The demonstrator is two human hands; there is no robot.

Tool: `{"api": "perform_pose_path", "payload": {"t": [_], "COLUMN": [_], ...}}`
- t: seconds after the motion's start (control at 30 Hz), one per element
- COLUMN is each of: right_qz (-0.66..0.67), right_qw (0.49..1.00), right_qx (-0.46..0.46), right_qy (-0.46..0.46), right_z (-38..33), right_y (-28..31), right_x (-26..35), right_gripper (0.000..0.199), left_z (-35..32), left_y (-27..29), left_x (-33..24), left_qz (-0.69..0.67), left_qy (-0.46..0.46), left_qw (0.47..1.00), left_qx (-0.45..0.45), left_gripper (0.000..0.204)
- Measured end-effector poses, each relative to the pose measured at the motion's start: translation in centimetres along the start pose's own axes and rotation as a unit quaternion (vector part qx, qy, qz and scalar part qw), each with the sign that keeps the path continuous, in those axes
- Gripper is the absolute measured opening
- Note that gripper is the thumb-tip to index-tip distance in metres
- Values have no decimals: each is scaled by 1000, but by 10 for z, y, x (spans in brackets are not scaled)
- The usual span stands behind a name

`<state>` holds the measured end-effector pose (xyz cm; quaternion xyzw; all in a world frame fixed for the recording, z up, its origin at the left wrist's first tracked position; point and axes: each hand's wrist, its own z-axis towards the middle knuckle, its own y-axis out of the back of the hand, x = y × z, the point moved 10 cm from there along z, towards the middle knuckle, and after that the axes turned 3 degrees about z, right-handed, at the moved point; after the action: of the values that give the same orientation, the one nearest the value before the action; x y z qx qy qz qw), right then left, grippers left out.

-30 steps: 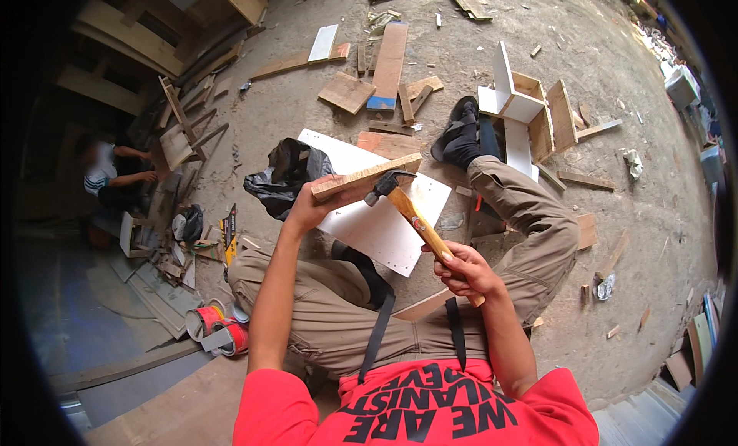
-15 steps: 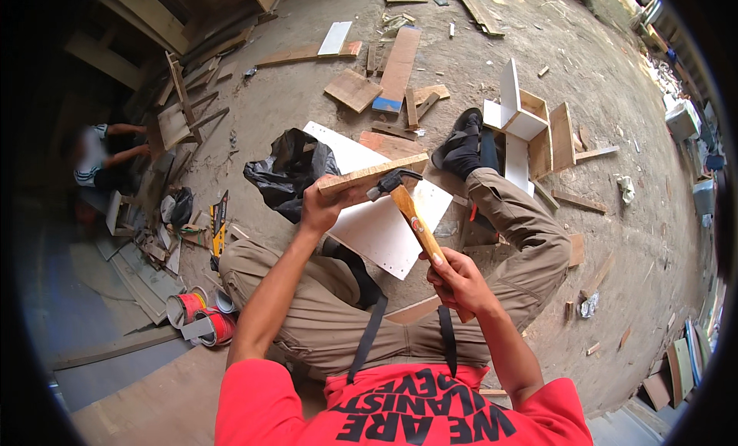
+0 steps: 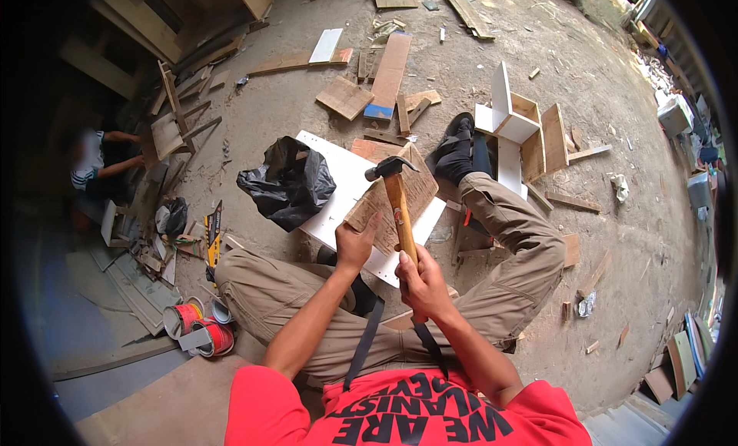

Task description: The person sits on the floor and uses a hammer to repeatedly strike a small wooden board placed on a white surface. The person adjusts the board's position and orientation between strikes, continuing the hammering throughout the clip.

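In front of the seated person's chest, a worn plywood piece (image 3: pixel 393 204) is held up off the ground, tilted, its flat face turned toward the camera. The left hand (image 3: pixel 355 245) pinches its lower left corner, thumb on the face and fingers behind, which keeps the panel steady and leaves the rest of the face bare. The right hand (image 3: pixel 421 283) is wrapped fully around the wooden handle of a claw hammer (image 3: pixel 395 194), low on the shaft for leverage, so the steel head stands at the panel's upper edge; whether the head touches the wood I cannot tell. Under the panel a white board (image 3: pixel 350 186) lies flat on the dirt across the crossed legs, a crumpled black plastic bag (image 3: pixel 289 182) resting on its left end. Beyond the right foot stand 2 or 3 open white-and-wood boxes (image 3: pixel 516 122), with loose offcuts (image 3: pixel 388 76) scattered farther out.
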<state>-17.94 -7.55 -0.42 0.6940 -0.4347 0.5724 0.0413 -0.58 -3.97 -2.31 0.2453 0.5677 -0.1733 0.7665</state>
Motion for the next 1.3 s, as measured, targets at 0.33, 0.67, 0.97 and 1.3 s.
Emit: {"api": "perform_pose_path", "payload": {"t": [0.33,0.67,0.97,1.3], "right_qz": [-361,-429,-497,-512], "right_qw": [924,859,817,819], "right_qx": [-51,-100,-52,-79], "right_qy": [112,260,289,246], "right_z": [-11,-13,-10,-5], "right_y": [59,69,60,52], "right_x": [60,14,9,-3], "right_gripper": [35,50,56,52], "left_z": [10,37,20,7], "left_y": [22,-1,-13,-16], "left_x": [86,-36,8,-17], "left_qz": [119,-19,-183,-147], "left_qy": [370,146,271,192], "left_qw": [905,979,941,965], "left_qx": [172,142,87,102], "left_gripper": [59,31,23,22]}}
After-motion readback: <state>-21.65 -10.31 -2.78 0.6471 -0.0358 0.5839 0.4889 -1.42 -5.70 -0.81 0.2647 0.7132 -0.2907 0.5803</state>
